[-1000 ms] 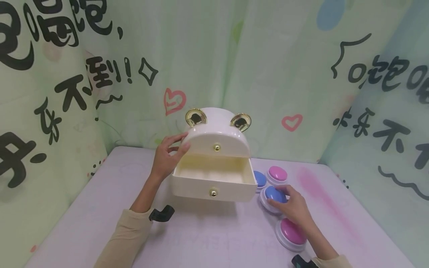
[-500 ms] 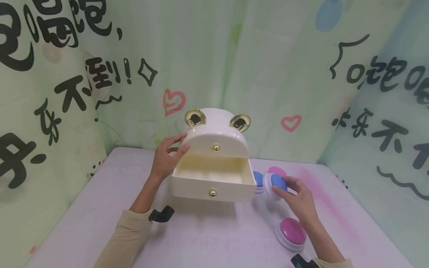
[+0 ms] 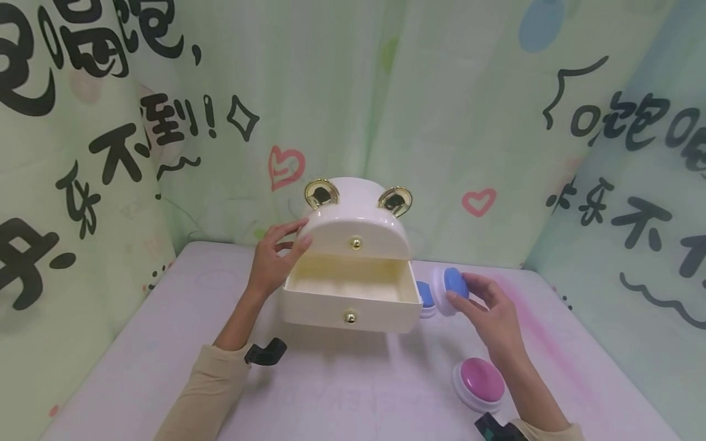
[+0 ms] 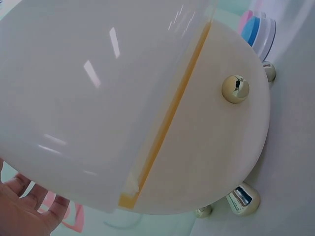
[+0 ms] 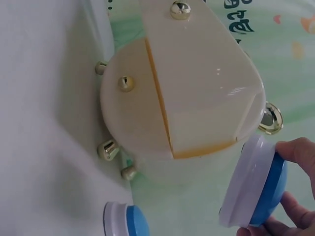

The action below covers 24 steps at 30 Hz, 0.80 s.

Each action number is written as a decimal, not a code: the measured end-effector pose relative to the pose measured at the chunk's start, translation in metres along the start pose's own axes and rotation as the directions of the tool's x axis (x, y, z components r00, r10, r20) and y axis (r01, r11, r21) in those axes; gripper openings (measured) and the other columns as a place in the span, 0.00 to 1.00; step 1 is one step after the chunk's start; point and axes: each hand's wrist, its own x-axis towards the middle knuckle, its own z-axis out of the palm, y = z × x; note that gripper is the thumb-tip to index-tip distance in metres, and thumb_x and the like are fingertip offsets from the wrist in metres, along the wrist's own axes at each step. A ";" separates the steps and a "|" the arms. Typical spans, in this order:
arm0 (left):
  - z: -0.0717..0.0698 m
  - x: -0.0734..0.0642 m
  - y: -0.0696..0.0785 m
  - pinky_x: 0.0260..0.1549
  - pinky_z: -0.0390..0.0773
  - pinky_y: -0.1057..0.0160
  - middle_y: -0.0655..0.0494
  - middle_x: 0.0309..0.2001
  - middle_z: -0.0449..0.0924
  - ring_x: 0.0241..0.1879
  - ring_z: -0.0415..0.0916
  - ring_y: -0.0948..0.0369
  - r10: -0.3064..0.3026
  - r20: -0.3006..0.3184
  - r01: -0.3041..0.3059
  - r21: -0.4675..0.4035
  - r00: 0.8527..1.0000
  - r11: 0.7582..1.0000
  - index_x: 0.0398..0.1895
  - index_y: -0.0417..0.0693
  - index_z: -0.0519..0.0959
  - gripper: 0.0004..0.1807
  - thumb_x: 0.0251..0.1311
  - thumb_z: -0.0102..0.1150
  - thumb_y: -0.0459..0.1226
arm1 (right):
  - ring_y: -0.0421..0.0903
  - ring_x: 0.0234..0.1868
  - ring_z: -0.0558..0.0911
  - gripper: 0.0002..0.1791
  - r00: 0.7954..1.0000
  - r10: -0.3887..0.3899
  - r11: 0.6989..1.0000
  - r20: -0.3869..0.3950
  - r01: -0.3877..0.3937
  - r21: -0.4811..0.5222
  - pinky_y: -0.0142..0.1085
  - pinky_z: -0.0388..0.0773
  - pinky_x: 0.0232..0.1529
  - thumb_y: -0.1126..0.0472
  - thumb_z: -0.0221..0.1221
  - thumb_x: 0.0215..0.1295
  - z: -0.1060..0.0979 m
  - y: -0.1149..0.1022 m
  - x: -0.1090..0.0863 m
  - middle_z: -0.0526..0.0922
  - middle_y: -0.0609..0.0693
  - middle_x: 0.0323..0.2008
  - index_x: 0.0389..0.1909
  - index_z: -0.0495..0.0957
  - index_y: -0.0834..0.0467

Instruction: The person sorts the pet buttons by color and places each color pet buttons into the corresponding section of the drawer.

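A white storage box (image 3: 361, 228) with gold eye-shaped ornaments on top stands at mid table, its lower drawer (image 3: 320, 310) pulled out with nothing in it. My left hand (image 3: 274, 260) rests on the box's upper left side, thumb and fingers spread along its edge. To the right of the box, my right hand (image 3: 493, 312) pinches a round push button (image 3: 456, 283) with a white base and blue dome. It is tilted on its side and lifted off the table, as the right wrist view shows. Another blue push button (image 3: 425, 294) sits beside the drawer.
A pink push button (image 3: 482, 380) lies on the table (image 3: 342, 392) near my right forearm. Gold feet (image 5: 108, 150) hold the box off the table. A printed curtain (image 3: 430, 110) hangs behind and at both sides.
My right hand has picked up the nearer blue button, tipped it on its side and moved it slightly up and back. The far pink button is now hidden behind it. My left hand stays put.
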 end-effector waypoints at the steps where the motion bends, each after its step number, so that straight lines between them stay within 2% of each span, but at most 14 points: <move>1: 0.000 0.000 0.000 0.56 0.78 0.42 0.33 0.56 0.76 0.62 0.73 0.42 0.001 0.000 -0.001 -0.003 1.000 1.000 0.62 0.31 0.79 0.22 0.65 0.64 0.28 | 0.55 0.73 0.69 0.41 1.000 -0.007 1.000 -0.006 0.007 0.001 0.52 0.69 0.69 0.43 0.67 0.66 0.001 -0.002 0.000 0.72 0.56 0.71 0.73 0.66 0.57; 12: 0.000 0.000 0.002 0.55 0.78 0.44 0.34 0.56 0.76 0.62 0.74 0.42 -0.002 -0.004 0.002 0.001 1.000 1.000 0.61 0.31 0.79 0.21 0.65 0.64 0.28 | 0.50 0.71 0.73 0.41 0.996 -0.053 0.998 -0.065 0.056 0.040 0.41 0.73 0.65 0.42 0.69 0.63 0.013 -0.022 -0.003 0.73 0.49 0.70 0.72 0.68 0.54; 19: 0.000 0.000 -0.001 0.55 0.78 0.45 0.34 0.56 0.76 0.62 0.74 0.43 0.006 -0.009 -0.006 -0.005 1.000 1.000 0.61 0.32 0.79 0.21 0.65 0.64 0.28 | 0.48 0.68 0.75 0.40 0.994 -0.090 0.989 -0.056 0.096 0.113 0.30 0.75 0.59 0.44 0.70 0.63 0.021 -0.037 -0.006 0.74 0.48 0.68 0.72 0.69 0.53; 24: 0.000 0.001 -0.002 0.54 0.80 0.49 0.35 0.56 0.77 0.61 0.75 0.45 0.007 -0.009 -0.007 0.003 1.000 1.000 0.61 0.32 0.80 0.21 0.65 0.65 0.29 | 0.47 0.65 0.77 0.38 0.992 -0.123 0.977 -0.039 0.128 0.169 0.26 0.76 0.56 0.48 0.71 0.63 0.028 -0.047 -0.010 0.75 0.47 0.67 0.71 0.69 0.53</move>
